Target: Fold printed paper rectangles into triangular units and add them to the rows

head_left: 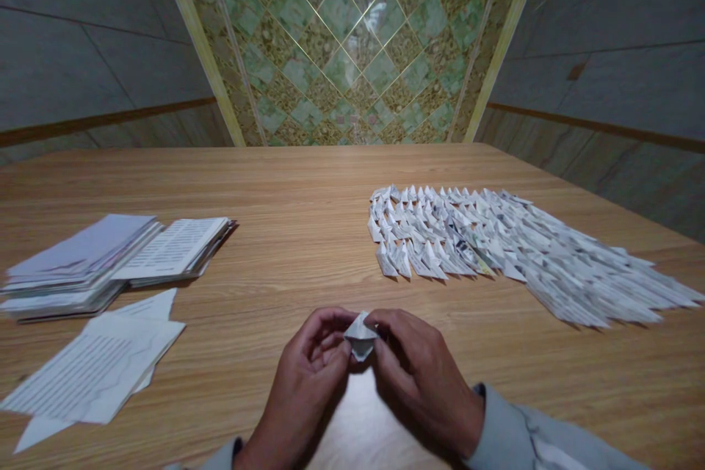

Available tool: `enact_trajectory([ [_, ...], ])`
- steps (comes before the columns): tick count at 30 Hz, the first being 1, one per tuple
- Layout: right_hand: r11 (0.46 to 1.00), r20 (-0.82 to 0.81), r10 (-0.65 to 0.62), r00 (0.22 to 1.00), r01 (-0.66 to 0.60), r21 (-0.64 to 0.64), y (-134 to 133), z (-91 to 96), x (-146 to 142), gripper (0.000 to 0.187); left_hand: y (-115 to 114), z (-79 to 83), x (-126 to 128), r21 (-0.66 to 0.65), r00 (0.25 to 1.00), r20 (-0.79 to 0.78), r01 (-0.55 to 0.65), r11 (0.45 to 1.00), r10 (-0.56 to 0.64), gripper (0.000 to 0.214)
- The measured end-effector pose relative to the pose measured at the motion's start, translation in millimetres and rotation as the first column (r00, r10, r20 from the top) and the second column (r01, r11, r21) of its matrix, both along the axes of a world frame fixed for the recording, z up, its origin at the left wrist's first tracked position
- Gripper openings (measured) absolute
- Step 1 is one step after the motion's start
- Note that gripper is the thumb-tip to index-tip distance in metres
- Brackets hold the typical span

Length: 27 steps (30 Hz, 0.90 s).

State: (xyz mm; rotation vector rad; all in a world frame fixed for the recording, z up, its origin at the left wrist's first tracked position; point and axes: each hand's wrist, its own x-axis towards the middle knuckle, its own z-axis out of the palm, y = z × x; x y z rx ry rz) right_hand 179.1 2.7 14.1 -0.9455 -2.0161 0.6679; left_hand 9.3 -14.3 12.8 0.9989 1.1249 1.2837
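A small folded paper boat point(362, 338) of pale printed paper is held between my two hands, close to the table's near side. My left hand point(315, 363) pinches its left edge with thumb and fingers. On the opposite side, my right hand point(421, 371) grips the right edge the same way. The boat's peak points away from me, and its lower part shows between my thumbs. Fingertips cover both of its side ends.
Rows of folded paper boats point(440, 231) stand on the right of the wooden table point(291, 235). Stacked printed sheets point(170, 250) and a thicker paper pile point(82, 253) lie at the left. Loose sheets point(104, 360) overlap nearer me. A tiled wall point(352, 51) rises beyond the table.
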Motion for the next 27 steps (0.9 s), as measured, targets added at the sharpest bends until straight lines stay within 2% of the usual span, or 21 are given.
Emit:
enact_trajectory([
  [8, 0.997, -0.012, 0.05, 0.999, -0.049, 0.065, 0.5, -3.1, 0.7, 0.022, 0.3, -5.1, -2.5, -0.03, 0.993, 0.109, 0.043, 0.999, -0.04, 0.018],
  [11, 0.995, 0.022, 0.049, 0.999, -0.051, 0.088, 0.8, -4.2, 1.0, 0.021, 0.7, -5.8, -3.3, -0.052, 0.991, 0.125, 0.061, 0.997, -0.054, 0.024],
  [15, 0.991, 0.088, 0.111, 0.99, -0.117, 0.069, -0.7, -2.0, 2.0, 0.022, 4.1, -9.8, -3.6, -0.064, 0.996, 0.092, 0.02, 0.998, -0.014, 0.033],
  [18, 0.997, 0.032, 0.066, 0.997, -0.064, -0.038, -2.0, 1.4, 2.2, 0.017, 5.1, -10.7, -3.4, -0.036, 0.995, 0.095, -0.004, 0.999, 0.008, 0.04],
  [21, 0.971, -0.058, -0.049, 0.997, 0.034, -0.236, -1.4, 5.1, 1.5, 0.006, 1.8, -10.3, -2.6, 0.015, 0.997, 0.069, 0.025, 1.0, -0.026, 0.039],
  [24, 0.927, -0.113, -0.059, 0.992, 0.013, -0.374, 0.6, 7.0, 0.0, 0.008, -4.0, -11.6, -2.0, 0.076, 0.996, -0.016, 0.085, 0.993, -0.084, 0.033],
  [27, 0.906, -0.157, -0.05, 0.986, -0.021, -0.423, 1.6, 5.8, -1.8, 0.01, -8.8, -13.8, -1.9, 0.145, 0.983, -0.136, 0.141, 0.979, -0.122, 0.028],
])
